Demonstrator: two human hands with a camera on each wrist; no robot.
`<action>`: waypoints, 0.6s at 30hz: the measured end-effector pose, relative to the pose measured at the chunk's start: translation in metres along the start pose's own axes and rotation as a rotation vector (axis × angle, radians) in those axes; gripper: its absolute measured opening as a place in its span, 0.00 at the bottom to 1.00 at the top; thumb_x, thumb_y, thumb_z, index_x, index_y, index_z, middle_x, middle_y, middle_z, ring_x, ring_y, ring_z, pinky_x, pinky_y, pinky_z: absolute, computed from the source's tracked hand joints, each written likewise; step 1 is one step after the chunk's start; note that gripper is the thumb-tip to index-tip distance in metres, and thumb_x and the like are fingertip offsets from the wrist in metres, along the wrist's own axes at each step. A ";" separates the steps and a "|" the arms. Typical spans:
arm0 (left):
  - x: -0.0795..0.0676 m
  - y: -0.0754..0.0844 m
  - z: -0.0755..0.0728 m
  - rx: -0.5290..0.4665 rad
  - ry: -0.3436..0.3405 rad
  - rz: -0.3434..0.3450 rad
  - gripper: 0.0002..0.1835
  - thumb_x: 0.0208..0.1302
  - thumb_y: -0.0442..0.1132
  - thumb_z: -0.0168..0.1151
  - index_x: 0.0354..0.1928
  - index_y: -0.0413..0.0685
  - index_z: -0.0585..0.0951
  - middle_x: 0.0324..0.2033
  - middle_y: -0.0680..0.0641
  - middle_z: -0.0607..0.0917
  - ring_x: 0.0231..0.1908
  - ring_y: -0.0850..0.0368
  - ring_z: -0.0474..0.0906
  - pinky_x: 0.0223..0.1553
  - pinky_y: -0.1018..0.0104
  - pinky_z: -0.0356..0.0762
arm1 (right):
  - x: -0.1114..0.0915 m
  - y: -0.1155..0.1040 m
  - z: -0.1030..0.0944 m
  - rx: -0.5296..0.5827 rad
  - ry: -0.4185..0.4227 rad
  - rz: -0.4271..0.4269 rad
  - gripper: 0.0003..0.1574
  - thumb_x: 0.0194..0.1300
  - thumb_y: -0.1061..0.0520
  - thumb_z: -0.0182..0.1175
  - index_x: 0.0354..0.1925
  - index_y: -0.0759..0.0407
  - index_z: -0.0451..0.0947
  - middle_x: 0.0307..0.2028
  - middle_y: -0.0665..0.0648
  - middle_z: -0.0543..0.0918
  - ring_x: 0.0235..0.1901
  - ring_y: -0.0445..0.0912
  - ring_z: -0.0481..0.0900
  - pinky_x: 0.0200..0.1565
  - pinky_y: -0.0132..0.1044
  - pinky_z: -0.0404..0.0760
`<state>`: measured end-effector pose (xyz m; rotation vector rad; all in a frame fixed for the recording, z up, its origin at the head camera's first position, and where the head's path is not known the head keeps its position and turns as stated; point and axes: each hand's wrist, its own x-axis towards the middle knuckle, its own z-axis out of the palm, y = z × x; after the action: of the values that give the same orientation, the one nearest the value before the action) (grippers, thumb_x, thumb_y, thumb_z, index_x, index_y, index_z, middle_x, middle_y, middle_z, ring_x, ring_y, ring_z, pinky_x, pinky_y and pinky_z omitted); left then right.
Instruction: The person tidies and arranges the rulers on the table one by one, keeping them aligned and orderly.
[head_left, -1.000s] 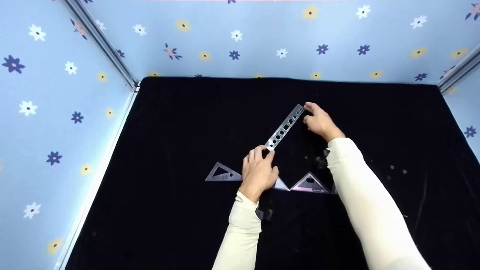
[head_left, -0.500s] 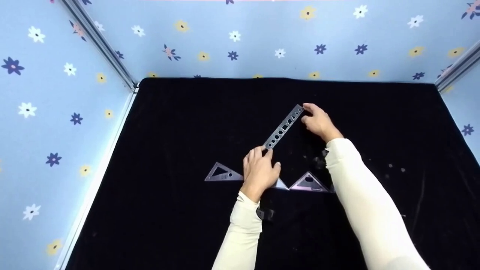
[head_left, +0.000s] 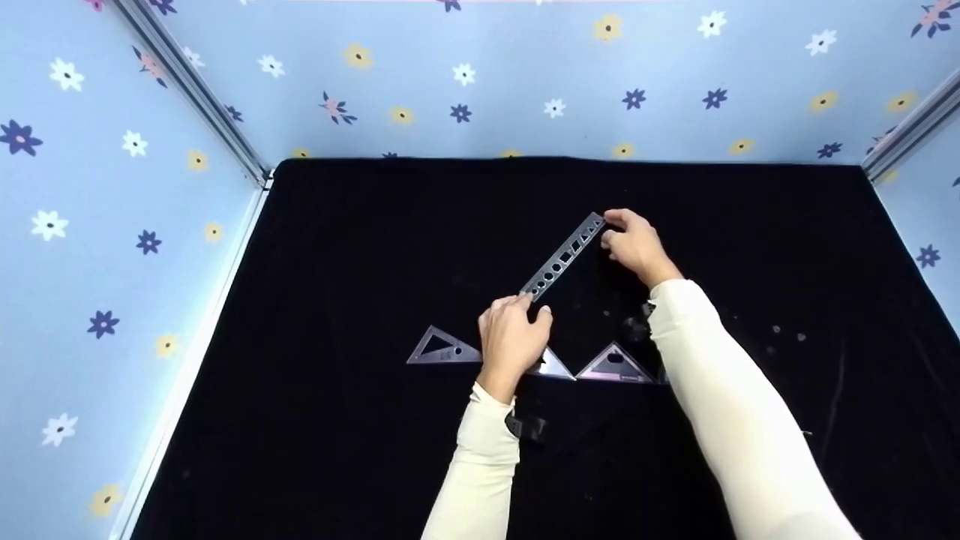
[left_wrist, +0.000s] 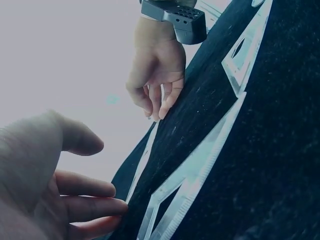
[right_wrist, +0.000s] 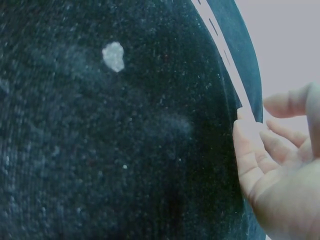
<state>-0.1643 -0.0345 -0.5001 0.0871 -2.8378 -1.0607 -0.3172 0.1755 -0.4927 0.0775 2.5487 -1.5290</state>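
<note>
A clear ruler (head_left: 561, 252) with a row of cut-out shapes lies slanted on the black cloth. My left hand (head_left: 511, 337) touches its near end with the fingertips; in the left wrist view the fingers (left_wrist: 95, 207) are nearly straight and the thumb stands apart. At the far end, the fingertips of my right hand (head_left: 636, 244) touch the ruler, thumb spread away in the right wrist view. Below, clear set squares form a row: one at left (head_left: 461, 354), one partly hidden by my left hand (head_left: 555, 367), and another at right (head_left: 592, 374), their corners meeting.
The black cloth (head_left: 337, 285) covers the table. Another clear piece (head_left: 664, 377) is mostly hidden behind the right sleeve (head_left: 720, 375). Blue flowered walls (head_left: 525, 67) stand at the back and sides. A pale speck (right_wrist: 114, 56) lies on the cloth.
My left hand has shifted slightly left and its thumb has spread. The ruler's near end has moved a little left with it. The right hand stays at the far end.
</note>
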 end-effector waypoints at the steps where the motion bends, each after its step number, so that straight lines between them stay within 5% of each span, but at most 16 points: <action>1: 0.000 0.000 0.000 -0.009 0.008 0.001 0.24 0.65 0.50 0.60 0.57 0.42 0.84 0.56 0.46 0.84 0.60 0.52 0.75 0.64 0.52 0.62 | 0.000 0.000 0.000 0.010 0.002 0.006 0.32 0.65 0.67 0.51 0.68 0.66 0.68 0.66 0.61 0.74 0.44 0.51 0.80 0.33 0.29 0.79; 18: 0.001 -0.002 0.004 -0.120 0.123 0.013 0.14 0.62 0.43 0.62 0.45 0.48 0.90 0.49 0.49 0.88 0.53 0.51 0.80 0.58 0.55 0.71 | -0.004 0.001 -0.004 0.128 0.054 0.044 0.29 0.66 0.67 0.51 0.65 0.68 0.70 0.62 0.63 0.77 0.36 0.49 0.84 0.31 0.31 0.82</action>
<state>-0.1654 -0.0337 -0.5044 0.1184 -2.6563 -1.1769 -0.3132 0.1796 -0.4915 0.1930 2.4689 -1.6945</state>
